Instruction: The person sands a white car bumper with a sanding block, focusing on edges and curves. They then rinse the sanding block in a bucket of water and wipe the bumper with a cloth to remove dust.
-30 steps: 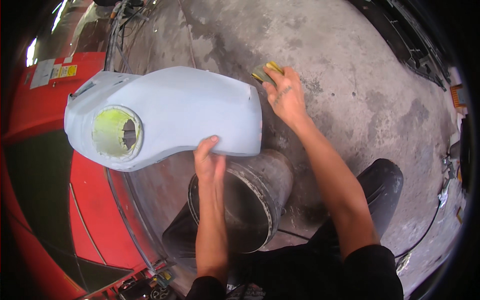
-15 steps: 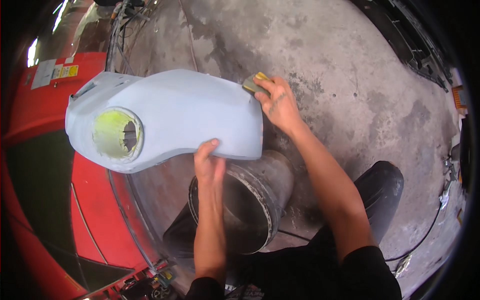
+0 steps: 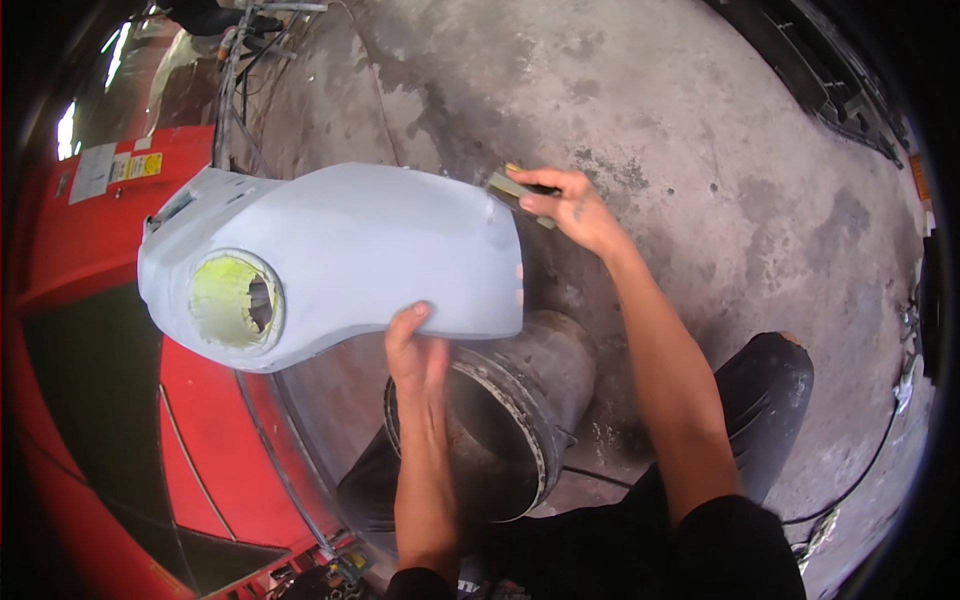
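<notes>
A pale grey primed body panel [image 3: 390, 250], smooth and curved, lies across the left and middle of the view. Toward its left end is a round recess [image 3: 235, 300] with yellow-green inside and a ragged dark hole. My left hand [image 3: 415, 350] grips the panel's near edge, thumb on top and the other fingers underneath, partly hidden. At the far right corner, my right hand [image 3: 575, 208] pinches a flat grey-green and yellow sanding pad [image 3: 518, 196]. One end of the pad meets or nearly meets the panel's edge; the rest sticks out past it.
Below the panel, a dirty dark bucket [image 3: 480, 430] has its mouth tilted toward me, between my legs. A red vehicle body part [image 3: 215, 430] fills the left side. Black trim pieces [image 3: 820, 80] lie far right, and a black cable [image 3: 850, 490] curves over the stained concrete floor [image 3: 680, 130].
My right hand and the pad have shifted slightly right, out over the panel's corner, and the pad is turned. The whole scene sits a little lower. My left hand keeps its grip.
</notes>
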The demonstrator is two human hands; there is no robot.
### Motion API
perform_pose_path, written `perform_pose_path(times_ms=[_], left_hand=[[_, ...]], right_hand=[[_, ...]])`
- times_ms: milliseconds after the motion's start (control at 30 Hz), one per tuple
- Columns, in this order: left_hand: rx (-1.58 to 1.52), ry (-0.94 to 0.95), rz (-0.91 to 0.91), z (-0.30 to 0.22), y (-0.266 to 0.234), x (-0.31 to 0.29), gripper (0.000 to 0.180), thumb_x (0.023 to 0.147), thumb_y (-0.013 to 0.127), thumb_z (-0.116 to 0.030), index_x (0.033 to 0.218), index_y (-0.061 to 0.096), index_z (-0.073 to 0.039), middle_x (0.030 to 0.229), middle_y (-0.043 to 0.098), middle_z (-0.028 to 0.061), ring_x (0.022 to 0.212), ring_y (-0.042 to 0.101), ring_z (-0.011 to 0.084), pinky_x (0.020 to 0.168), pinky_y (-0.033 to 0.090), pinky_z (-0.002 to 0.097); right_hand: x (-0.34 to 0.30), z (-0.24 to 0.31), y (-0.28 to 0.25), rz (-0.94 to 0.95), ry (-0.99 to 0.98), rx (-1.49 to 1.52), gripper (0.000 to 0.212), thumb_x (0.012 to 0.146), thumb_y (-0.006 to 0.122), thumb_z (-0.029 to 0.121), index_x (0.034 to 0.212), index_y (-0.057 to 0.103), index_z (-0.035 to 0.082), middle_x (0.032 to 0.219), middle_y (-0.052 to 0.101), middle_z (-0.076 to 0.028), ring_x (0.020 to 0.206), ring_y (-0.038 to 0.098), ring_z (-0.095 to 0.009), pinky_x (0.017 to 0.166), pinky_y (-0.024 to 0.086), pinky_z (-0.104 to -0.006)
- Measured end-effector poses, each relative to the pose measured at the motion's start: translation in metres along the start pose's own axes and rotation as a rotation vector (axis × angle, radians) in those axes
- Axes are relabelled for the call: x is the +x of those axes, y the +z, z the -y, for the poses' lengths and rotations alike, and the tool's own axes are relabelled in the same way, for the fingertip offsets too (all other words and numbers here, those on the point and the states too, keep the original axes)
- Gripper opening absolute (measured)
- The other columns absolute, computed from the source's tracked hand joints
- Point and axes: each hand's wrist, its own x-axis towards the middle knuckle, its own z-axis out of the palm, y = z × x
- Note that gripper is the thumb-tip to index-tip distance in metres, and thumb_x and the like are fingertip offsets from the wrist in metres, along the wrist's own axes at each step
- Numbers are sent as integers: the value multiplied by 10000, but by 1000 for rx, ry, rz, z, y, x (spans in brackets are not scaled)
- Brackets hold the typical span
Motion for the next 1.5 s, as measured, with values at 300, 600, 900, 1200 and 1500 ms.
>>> perform_pose_path(times_ms=[300, 600, 900, 1200, 1500], left_hand=[[-2, 19, 24, 0, 6, -1, 461, 758, 715, -25, 1196, 619, 82, 1229, 650, 176, 1180, 618, 351, 1080, 478, 512], [-4, -5, 40, 5, 3, 3, 451, 758, 726, -34, 1181, 623, 84, 1200, 654, 174, 1179, 618, 339, 1081, 477, 486], [-1, -2, 62, 6, 3, -2, 413, 764, 718, -31, 1145, 636, 105, 1195, 665, 191, 1155, 638, 352, 1083, 478, 501], [-5, -20, 68, 7, 9, 1, 429, 761, 715, -25, 1165, 638, 97, 1213, 664, 185, 1187, 624, 345, 1098, 466, 504], [-8, -10, 62, 2, 12, -1, 502, 754, 719, -23, 1231, 610, 88, 1232, 654, 174, 1202, 615, 340, 1100, 466, 500]], right_hand=[[22, 7, 4, 43, 31, -128, 374, 949, 694, 140, 1314, 711, 60, 1286, 725, -158, 1187, 670, -278, 1042, 503, -388], [32, 15, 4, 58, 97, -109, 391, 959, 669, 166, 1337, 700, 70, 1281, 725, -173, 1178, 675, -272, 1019, 510, -394], [50, -8, 4, 131, 64, -263, 425, 953, 688, 273, 1312, 703, 47, 1248, 731, -200, 1131, 690, -299, 995, 515, -391], [46, 24, 9, 50, 219, -210, 410, 955, 664, 208, 1329, 696, 43, 1252, 732, -194, 1169, 683, -318, 1032, 498, -391], [10, 16, 21, -205, -56, -266, 385, 992, 646, 185, 1354, 674, 58, 1178, 665, -181, 1085, 648, -318, 958, 498, -401]])
